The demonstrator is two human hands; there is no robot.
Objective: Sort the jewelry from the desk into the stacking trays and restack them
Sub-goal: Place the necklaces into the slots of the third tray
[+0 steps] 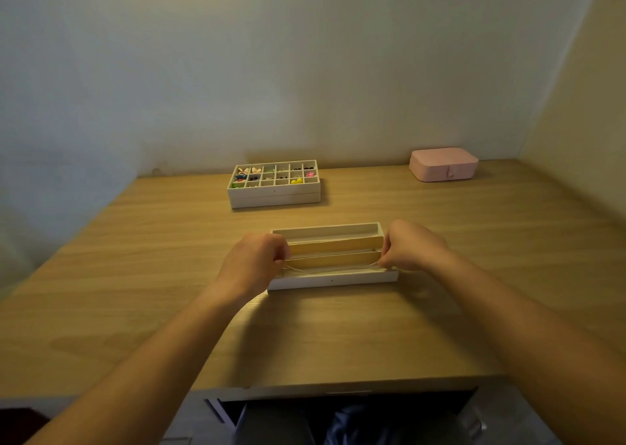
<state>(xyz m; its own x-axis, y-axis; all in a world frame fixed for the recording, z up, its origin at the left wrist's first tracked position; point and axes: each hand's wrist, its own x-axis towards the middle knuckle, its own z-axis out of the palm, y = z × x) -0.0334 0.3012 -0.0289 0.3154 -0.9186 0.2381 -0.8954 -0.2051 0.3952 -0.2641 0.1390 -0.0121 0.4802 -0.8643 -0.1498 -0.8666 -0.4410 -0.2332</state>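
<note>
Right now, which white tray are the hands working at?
The near tray with long lanes: left hand and right hand pinch a thin strand over it. The gridded tray sits stacked farther back.

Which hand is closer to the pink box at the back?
The right hand. It holds a chain at the right end of the tray, nearer the pink box; the left hand holds its left end, farther away.
</note>
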